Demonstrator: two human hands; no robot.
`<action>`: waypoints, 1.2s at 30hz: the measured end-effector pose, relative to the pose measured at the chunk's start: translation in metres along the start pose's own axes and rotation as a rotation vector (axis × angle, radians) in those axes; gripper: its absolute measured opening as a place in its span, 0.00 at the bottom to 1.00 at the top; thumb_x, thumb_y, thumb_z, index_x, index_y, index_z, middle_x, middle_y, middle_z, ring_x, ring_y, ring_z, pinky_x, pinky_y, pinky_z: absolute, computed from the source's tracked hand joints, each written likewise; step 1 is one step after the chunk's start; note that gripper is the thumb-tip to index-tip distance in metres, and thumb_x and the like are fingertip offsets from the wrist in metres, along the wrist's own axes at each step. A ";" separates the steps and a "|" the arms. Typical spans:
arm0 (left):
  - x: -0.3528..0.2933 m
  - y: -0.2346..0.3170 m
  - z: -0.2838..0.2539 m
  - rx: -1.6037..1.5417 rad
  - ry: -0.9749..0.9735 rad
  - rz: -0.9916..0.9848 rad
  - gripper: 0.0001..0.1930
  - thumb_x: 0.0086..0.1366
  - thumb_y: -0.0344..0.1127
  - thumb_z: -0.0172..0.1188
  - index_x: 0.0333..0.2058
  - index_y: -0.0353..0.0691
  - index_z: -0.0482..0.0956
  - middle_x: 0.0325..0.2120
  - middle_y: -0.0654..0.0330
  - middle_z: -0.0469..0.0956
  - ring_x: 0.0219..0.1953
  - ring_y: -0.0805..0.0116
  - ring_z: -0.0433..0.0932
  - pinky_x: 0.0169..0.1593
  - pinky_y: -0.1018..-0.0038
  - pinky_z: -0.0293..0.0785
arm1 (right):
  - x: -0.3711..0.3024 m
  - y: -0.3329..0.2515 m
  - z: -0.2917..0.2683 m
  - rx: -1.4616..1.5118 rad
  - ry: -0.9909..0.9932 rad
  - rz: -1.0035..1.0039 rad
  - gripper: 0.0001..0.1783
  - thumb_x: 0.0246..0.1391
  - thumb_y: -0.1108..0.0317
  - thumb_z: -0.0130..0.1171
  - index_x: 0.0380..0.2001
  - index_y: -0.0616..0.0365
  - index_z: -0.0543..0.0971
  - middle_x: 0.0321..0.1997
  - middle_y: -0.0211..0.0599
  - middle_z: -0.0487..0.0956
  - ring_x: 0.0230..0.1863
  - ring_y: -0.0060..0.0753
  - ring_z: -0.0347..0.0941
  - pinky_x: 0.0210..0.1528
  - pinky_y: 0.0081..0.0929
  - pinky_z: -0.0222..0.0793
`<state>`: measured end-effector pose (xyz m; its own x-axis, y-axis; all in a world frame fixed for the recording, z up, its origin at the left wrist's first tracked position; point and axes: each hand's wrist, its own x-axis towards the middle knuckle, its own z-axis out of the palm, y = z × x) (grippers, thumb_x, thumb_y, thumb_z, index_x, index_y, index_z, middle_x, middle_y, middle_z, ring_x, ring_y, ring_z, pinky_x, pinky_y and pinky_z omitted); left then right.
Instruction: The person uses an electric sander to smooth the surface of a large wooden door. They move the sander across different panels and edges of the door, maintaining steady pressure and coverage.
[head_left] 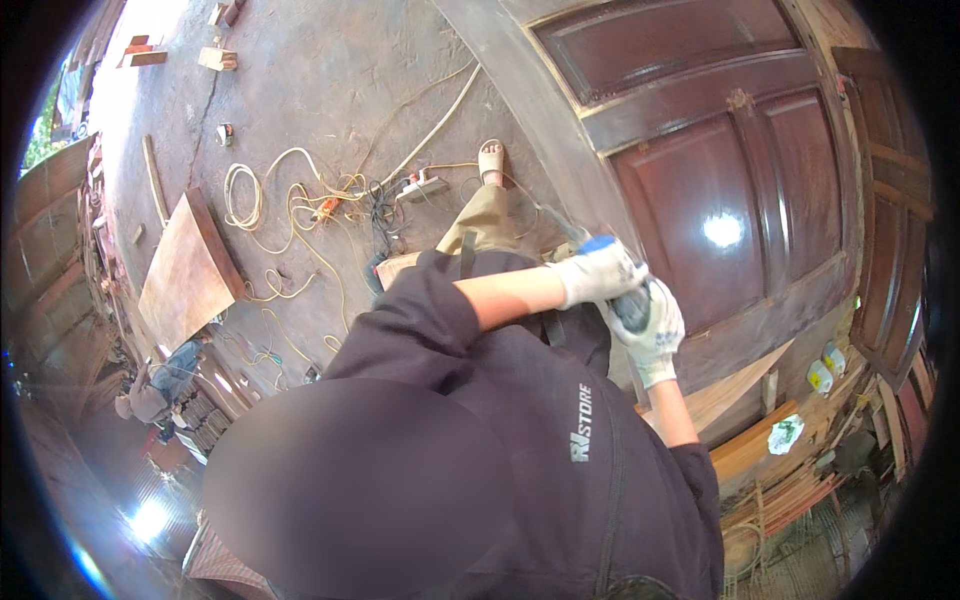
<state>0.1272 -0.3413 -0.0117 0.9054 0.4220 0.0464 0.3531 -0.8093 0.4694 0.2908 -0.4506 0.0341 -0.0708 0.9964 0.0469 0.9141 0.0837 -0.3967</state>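
Both my hands, in white work gloves, are closed around a corded power tool [632,308] with a dark body and a blue end. My left hand [600,272] wraps it near the blue end, where a thin cord runs off. My right hand [655,335] grips the dark part, just nearer to me. Gloves cover much of the tool, so its exact kind and working end cannot be made out. Right beside my hands lies a large dark brown panelled wooden door [690,205], glossy, with a bright light reflected in one panel.
Tangled yellow and white cords [330,205] and a power strip [422,188] lie on the floor to the left. A wooden board [190,260] stands past them. At the right are another door [890,220], yellow-and-white containers [822,375] and timber strips. Another person [165,390] crouches at far left.
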 end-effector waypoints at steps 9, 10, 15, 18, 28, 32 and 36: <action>-0.042 -0.186 -0.123 0.136 0.026 -0.292 0.25 0.66 0.35 0.51 0.62 0.41 0.73 0.26 0.58 0.84 0.29 0.61 0.85 0.30 0.65 0.79 | 0.251 -0.062 0.043 0.095 -0.113 -0.358 0.43 0.37 0.50 0.76 0.57 0.55 0.75 0.54 0.43 0.79 0.55 0.45 0.78 0.57 0.39 0.74; -0.045 -0.203 -0.132 0.200 0.025 -0.337 0.24 0.67 0.35 0.50 0.62 0.42 0.74 0.27 0.56 0.85 0.30 0.61 0.86 0.31 0.66 0.80 | 0.276 -0.070 0.047 0.100 -0.112 -0.397 0.42 0.37 0.49 0.76 0.56 0.55 0.75 0.54 0.42 0.80 0.54 0.44 0.78 0.56 0.38 0.74; -0.050 -0.289 -0.180 0.318 -0.061 -0.555 0.32 0.64 0.40 0.57 0.69 0.51 0.65 0.31 0.57 0.85 0.31 0.63 0.86 0.36 0.67 0.82 | 0.393 -0.101 0.073 0.083 -0.063 -0.549 0.37 0.39 0.45 0.74 0.52 0.49 0.78 0.50 0.37 0.82 0.48 0.40 0.81 0.49 0.36 0.78; -0.054 -0.339 -0.202 0.386 0.010 -0.654 0.33 0.62 0.42 0.61 0.67 0.59 0.67 0.34 0.57 0.86 0.34 0.60 0.87 0.37 0.65 0.82 | 0.457 -0.122 0.093 0.112 -0.046 -0.618 0.35 0.40 0.45 0.73 0.51 0.49 0.79 0.48 0.37 0.83 0.47 0.41 0.82 0.48 0.36 0.78; -0.057 -0.378 -0.194 0.407 0.056 -0.576 0.24 0.61 0.42 0.60 0.58 0.60 0.74 0.36 0.56 0.86 0.38 0.56 0.87 0.39 0.60 0.82 | 0.454 -0.144 0.101 0.039 -0.005 -0.411 0.39 0.40 0.40 0.72 0.53 0.51 0.79 0.51 0.40 0.83 0.50 0.44 0.81 0.52 0.40 0.77; -0.053 -0.291 -0.186 0.342 0.036 -0.456 0.12 0.66 0.40 0.55 0.48 0.53 0.77 0.32 0.56 0.86 0.35 0.57 0.87 0.35 0.61 0.81 | 0.363 -0.121 0.082 0.033 -0.038 -0.294 0.40 0.39 0.41 0.74 0.53 0.53 0.77 0.51 0.45 0.82 0.51 0.45 0.80 0.52 0.40 0.76; -0.068 -0.219 -0.138 0.255 -0.026 -0.424 0.16 0.71 0.41 0.52 0.54 0.59 0.79 0.29 0.59 0.85 0.31 0.57 0.85 0.33 0.62 0.80 | 0.263 -0.109 0.075 0.049 0.004 -0.284 0.39 0.42 0.41 0.73 0.53 0.53 0.75 0.49 0.45 0.81 0.49 0.48 0.80 0.49 0.40 0.77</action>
<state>-0.0444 -0.1368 0.0039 0.6738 0.7282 -0.1255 0.7353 -0.6439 0.2116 0.1422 -0.1963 0.0211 -0.3198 0.9328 0.1661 0.8375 0.3603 -0.4109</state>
